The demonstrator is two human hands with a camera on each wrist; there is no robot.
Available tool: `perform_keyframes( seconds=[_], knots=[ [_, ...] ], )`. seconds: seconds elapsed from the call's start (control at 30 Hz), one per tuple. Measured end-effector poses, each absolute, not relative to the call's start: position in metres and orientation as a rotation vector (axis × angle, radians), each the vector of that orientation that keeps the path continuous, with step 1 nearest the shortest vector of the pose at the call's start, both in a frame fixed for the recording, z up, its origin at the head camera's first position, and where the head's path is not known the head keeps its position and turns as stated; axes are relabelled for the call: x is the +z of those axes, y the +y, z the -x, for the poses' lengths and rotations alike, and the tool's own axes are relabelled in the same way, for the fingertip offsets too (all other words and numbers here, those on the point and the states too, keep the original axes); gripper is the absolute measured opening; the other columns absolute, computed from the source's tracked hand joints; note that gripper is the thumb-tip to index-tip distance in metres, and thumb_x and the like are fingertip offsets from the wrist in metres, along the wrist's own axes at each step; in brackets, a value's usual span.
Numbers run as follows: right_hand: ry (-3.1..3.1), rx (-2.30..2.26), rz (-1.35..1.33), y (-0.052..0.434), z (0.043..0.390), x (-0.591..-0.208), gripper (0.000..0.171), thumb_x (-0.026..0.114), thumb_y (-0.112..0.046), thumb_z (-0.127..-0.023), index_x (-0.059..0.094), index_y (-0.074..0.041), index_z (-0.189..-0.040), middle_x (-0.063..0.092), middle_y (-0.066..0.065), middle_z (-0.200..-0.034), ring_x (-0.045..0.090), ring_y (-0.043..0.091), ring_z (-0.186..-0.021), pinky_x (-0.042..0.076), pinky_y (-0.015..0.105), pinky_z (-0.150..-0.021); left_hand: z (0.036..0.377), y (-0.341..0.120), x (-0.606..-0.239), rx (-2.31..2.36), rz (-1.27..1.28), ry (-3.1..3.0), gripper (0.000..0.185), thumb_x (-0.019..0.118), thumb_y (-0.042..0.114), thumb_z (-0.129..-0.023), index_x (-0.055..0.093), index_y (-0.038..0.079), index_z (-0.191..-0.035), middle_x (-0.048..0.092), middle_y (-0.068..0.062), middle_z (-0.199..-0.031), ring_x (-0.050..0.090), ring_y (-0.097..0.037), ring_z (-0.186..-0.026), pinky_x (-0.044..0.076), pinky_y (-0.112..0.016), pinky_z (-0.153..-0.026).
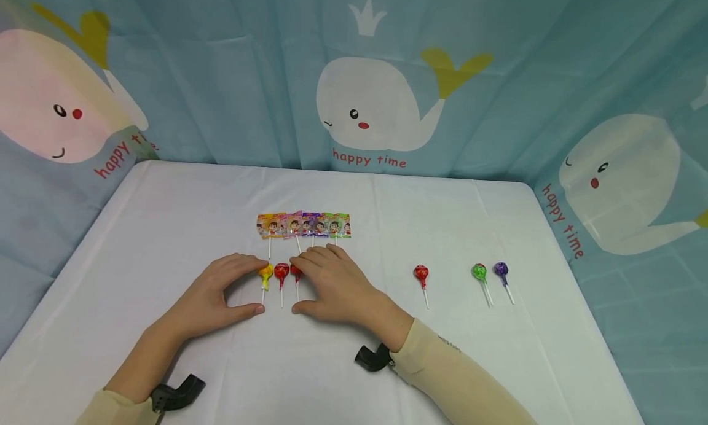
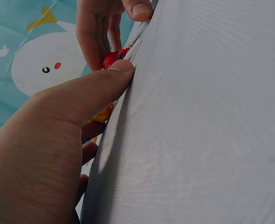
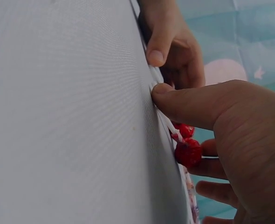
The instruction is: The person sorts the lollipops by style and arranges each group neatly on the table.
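Three ball lollipops lie side by side between the two hands in the head view: a yellow lollipop (image 1: 266, 276), a red lollipop (image 1: 281, 272) in the middle and another red lollipop (image 1: 296, 275) on the right. My left hand (image 1: 224, 290) rests beside the yellow one, index fingertip at its head and thumb near the stick's end. From the other side my right hand (image 1: 337, 288) touches the right red one, which its fingers partly cover. In the right wrist view that red lollipop's head (image 3: 189, 153) sits against the fingers, its stick running toward the thumb.
Behind the hands lies a row of flat-wrapped lollipops (image 1: 271, 226) in orange, pink, purple and green. To the right on the white tablecloth (image 1: 376, 388) are a red lollipop (image 1: 421, 272), a green lollipop (image 1: 479, 272) and a purple lollipop (image 1: 501, 269). A whale-print curtain (image 1: 249, 93) stands behind.
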State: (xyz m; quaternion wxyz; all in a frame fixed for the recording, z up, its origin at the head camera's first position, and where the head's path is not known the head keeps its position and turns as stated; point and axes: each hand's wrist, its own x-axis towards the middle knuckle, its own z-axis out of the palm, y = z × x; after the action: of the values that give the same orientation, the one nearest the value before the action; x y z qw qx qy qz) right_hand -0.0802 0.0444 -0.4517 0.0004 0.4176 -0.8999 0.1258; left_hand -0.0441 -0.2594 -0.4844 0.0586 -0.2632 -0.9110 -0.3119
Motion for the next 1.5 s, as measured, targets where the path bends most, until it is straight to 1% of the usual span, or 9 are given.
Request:
perform_keyframes(
  seconds=[0.13,0.33,0.73,1.03,1.5],
  knots=[
    [-2.826,0.390,-1.309,0.045,0.081,-0.451,0.084,0.081,-0.064,-0.092,0.058,-0.017,-0.157,0.061,-0.002,-0.155,0.049,0.020,-0.148,0.032,0.051,-0.128,0.045,-0.259,-0.484,-0.945,0.799,-2.762,0.083,0.102,0.038,-0.076,0.066,0.026,-0.150,0.068,0.005,-0.145,0.057,-0.026,-0.137,0.026,-0.023,-0.121],
    [-2.826,0.374,-1.305,0.046,0.081,-0.450,0.085,0.081,-0.065,-0.091,0.057,-0.016,-0.157,0.060,-0.002,-0.155,0.049,0.020,-0.149,0.031,0.050,-0.128,0.045,-0.259,-0.483,-0.943,0.782,-2.779,0.083,0.102,0.040,-0.077,0.066,0.028,-0.150,0.067,0.005,-0.145,0.056,-0.026,-0.138,0.030,-0.028,-0.121],
    [-2.822,0.378,-1.308,0.047,0.080,-0.449,0.087,0.080,-0.066,-0.091,0.057,-0.016,-0.158,0.060,-0.001,-0.156,0.048,0.021,-0.150,0.029,0.052,-0.129,0.046,-0.259,-0.485,-0.957,0.801,-2.757,0.083,0.102,0.038,-0.075,0.066,0.026,-0.149,0.068,0.006,-0.145,0.057,-0.025,-0.137,0.026,-0.022,-0.121],
    [-2.814,0.392,-1.296,0.052,0.080,-0.445,0.087,0.080,-0.065,-0.092,0.056,-0.016,-0.159,0.059,-0.001,-0.157,0.046,0.020,-0.151,0.028,0.053,-0.130,0.046,-0.259,-0.485,-0.948,0.789,-2.773,0.083,0.102,0.039,-0.077,0.066,0.027,-0.150,0.067,0.005,-0.146,0.056,-0.026,-0.139,0.028,-0.027,-0.121],
    [-2.738,0.403,-1.323,0.049,0.075,-0.434,0.085,0.076,-0.069,-0.093,0.057,-0.015,-0.157,0.060,-0.001,-0.154,0.047,0.020,-0.150,0.027,0.053,-0.130,0.046,-0.261,-0.487,-0.969,0.791,-2.767,0.083,0.102,0.039,-0.077,0.065,0.028,-0.151,0.066,0.006,-0.146,0.055,-0.027,-0.139,0.024,-0.019,-0.121]
  ],
)
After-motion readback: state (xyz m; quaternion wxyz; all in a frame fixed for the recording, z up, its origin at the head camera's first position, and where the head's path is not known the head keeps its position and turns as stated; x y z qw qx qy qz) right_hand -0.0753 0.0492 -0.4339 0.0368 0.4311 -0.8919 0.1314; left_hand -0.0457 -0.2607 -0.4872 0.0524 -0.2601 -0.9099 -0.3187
